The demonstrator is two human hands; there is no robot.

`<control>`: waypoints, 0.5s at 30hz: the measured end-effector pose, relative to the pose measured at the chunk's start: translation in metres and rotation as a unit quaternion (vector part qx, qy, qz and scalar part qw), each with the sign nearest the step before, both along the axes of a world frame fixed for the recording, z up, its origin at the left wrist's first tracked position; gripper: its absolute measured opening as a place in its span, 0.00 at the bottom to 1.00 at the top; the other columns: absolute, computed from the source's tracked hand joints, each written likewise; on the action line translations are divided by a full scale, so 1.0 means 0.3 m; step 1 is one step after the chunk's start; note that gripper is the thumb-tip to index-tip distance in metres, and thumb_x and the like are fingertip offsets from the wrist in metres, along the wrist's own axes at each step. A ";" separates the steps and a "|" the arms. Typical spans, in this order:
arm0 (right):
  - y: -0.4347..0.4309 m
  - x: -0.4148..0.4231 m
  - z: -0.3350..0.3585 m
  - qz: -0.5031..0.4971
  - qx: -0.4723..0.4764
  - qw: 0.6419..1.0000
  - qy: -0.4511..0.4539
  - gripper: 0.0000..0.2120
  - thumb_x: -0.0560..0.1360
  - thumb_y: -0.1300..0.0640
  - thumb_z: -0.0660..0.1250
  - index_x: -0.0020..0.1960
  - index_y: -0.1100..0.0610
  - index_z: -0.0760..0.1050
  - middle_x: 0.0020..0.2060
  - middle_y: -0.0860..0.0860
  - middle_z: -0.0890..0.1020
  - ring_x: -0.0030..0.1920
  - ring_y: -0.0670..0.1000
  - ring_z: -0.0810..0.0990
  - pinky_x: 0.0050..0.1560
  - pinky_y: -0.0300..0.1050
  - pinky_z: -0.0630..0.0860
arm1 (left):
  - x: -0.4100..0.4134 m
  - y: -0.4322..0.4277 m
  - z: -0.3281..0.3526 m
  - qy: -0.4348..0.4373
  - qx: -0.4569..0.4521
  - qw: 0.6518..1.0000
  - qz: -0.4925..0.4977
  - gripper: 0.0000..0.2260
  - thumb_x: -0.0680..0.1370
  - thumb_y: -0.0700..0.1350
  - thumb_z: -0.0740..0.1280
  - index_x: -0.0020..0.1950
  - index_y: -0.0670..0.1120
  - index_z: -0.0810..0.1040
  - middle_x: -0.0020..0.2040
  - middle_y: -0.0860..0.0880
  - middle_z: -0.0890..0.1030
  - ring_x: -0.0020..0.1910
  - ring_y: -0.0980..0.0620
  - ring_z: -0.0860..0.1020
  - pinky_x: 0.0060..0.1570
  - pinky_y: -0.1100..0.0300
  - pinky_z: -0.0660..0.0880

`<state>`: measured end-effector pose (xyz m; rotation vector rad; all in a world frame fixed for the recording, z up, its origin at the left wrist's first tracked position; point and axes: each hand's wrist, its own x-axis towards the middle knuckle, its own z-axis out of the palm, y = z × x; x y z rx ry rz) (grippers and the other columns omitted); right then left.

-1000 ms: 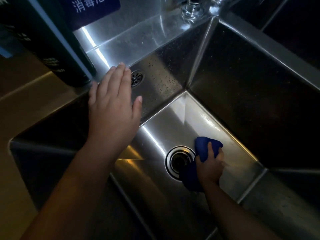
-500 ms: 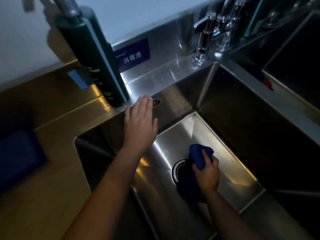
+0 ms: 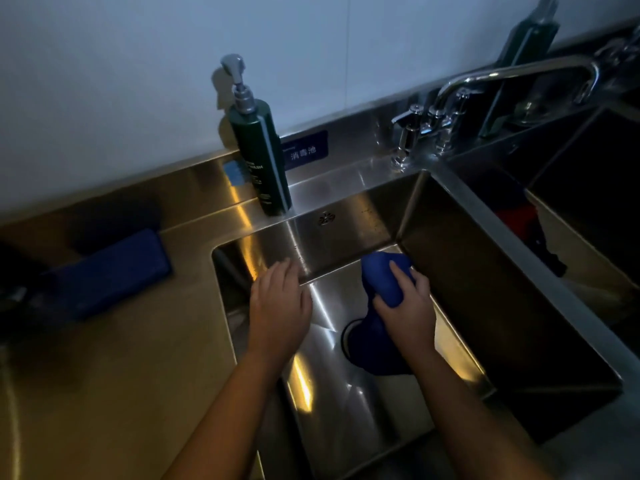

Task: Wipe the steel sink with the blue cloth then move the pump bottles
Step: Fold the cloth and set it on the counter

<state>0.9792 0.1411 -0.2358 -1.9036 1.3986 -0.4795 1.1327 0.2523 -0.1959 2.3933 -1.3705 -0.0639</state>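
Dim steel sink [image 3: 349, 403]: we note the right hand [image 3: 405, 306] clenched on the blue cloth [image 3: 384, 275] at the basin's back corner to scrub there, left hand [image 3: 278, 306] flat and released, bracing, pump bottle [image 3: 261, 157] untouched on the rear ledge.

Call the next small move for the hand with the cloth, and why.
Probably drag the blue cloth from the basin's far right corner back across the sink floor. The right hand grips it bunched there, its tail trailing over the drain, while the left hand is open, over the basin near its back wall. The pump bottle stands untouched on the ledge, so wiping looks unfinished.
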 end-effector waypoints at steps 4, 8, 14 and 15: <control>0.036 -0.039 0.121 0.093 -0.017 0.996 -0.003 0.31 0.71 0.56 0.69 0.71 0.50 0.62 0.71 0.52 0.61 0.67 0.53 0.66 0.66 0.49 0.65 | -0.073 0.147 0.060 0.022 -0.017 0.999 0.043 0.22 0.72 0.48 0.56 0.58 0.36 0.76 0.55 0.37 0.79 0.54 0.39 0.77 0.54 0.43 0.70; 0.072 -0.066 0.218 0.178 -0.033 0.984 -0.007 0.31 0.70 0.56 0.69 0.70 0.48 0.63 0.70 0.51 0.62 0.66 0.52 0.66 0.64 0.45 0.64 | -0.149 0.308 0.116 0.037 -0.023 0.995 0.087 0.22 0.74 0.50 0.55 0.60 0.38 0.75 0.57 0.39 0.78 0.55 0.40 0.76 0.55 0.46 0.68; 0.142 -0.078 0.306 0.281 -0.053 0.958 -0.005 0.31 0.70 0.56 0.70 0.70 0.48 0.63 0.68 0.52 0.65 0.63 0.51 0.69 0.64 0.46 0.67 | -0.260 0.477 0.153 0.058 -0.021 0.977 0.203 0.21 0.74 0.50 0.56 0.61 0.39 0.75 0.57 0.40 0.78 0.55 0.41 0.76 0.55 0.46 0.68; 0.156 -0.077 0.315 0.296 -0.054 0.954 -0.002 0.31 0.70 0.56 0.70 0.70 0.48 0.63 0.68 0.51 0.65 0.64 0.51 0.68 0.63 0.44 0.65 | -0.278 0.497 0.156 0.058 -0.022 0.975 0.215 0.21 0.74 0.50 0.56 0.60 0.39 0.76 0.56 0.40 0.79 0.54 0.40 0.76 0.55 0.45 0.69</control>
